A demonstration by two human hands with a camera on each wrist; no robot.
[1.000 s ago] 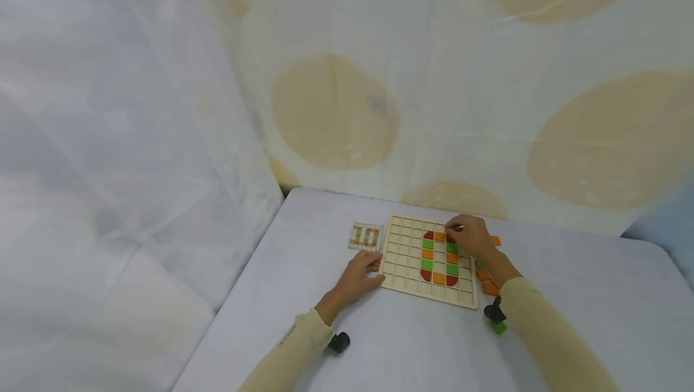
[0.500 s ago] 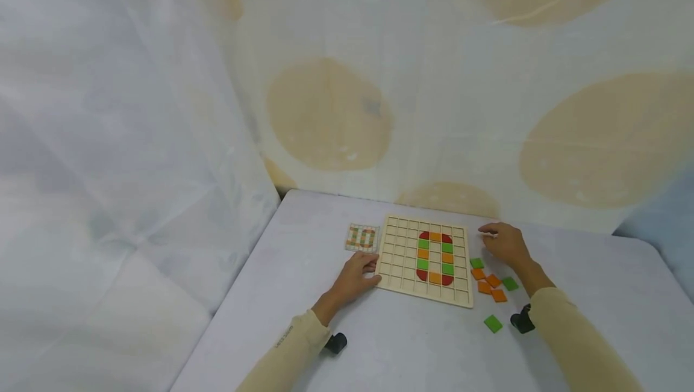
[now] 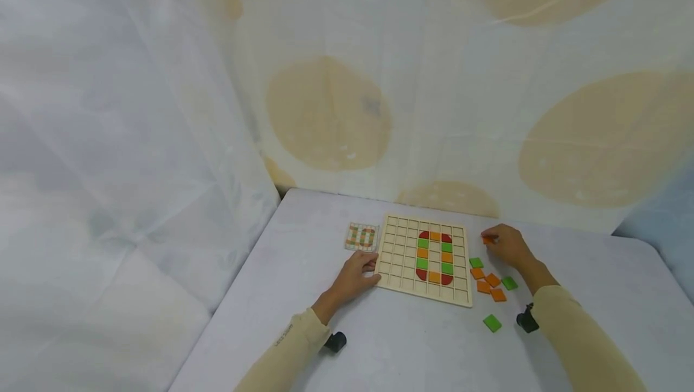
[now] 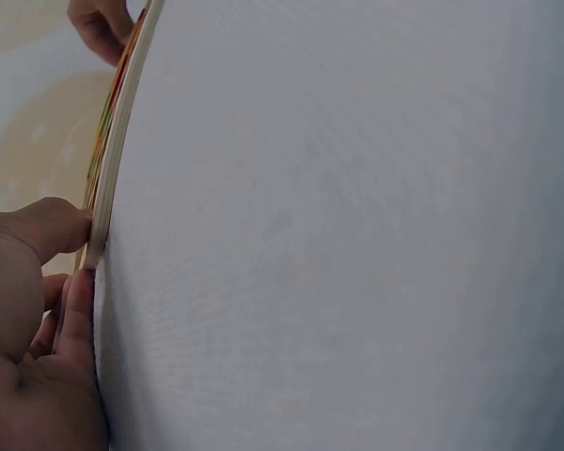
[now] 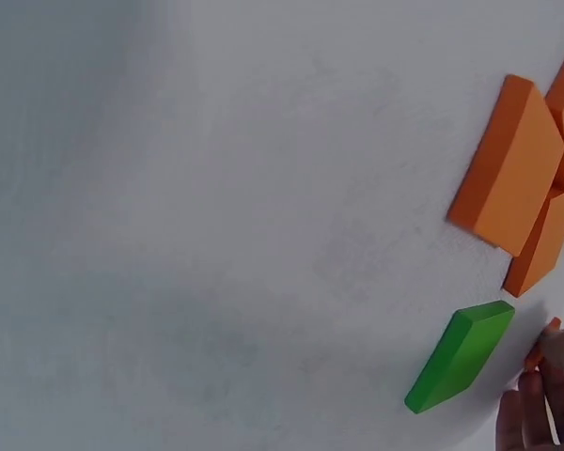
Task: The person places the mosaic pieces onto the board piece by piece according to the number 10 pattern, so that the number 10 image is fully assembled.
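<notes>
Picking up: the right hand (image 3: 506,245) pinches a small orange tile (image 3: 487,239) at its fingertips, just off the right edge of the wooden grid board (image 3: 398,259), low over the desk (image 3: 412,344).
Bracing: the left hand (image 3: 355,274) rests against the board's near left corner, thumb and fingers relaxed and touching its edge; the left wrist view shows the thumb (image 4: 38,230) pressed to the thin board rim (image 4: 108,178).
Step in hand: by my judgement, fetching the next piece from the loose pile for the pattern on the board.
Next move calls for: carrying the tile across to a bare cell and setting it flat and square within the cell walls, while the other hand keeps the board from sliding.
Board contents: an oval ring of tiles in the right half, red rounded corners with orange and green squares alternating along the sides; the left columns stand bare.
Loose pile: orange tiles (image 3: 490,283) and green tiles (image 3: 476,262) lie on the desk just right of the board, one green tile (image 3: 492,323) apart nearer the person; the right wrist view shows a green piece (image 5: 459,355) beside orange ones (image 5: 509,164).
Pattern card: a small card (image 3: 362,237) printed "10" in the same colours lies just left of the board's far corner.
</notes>
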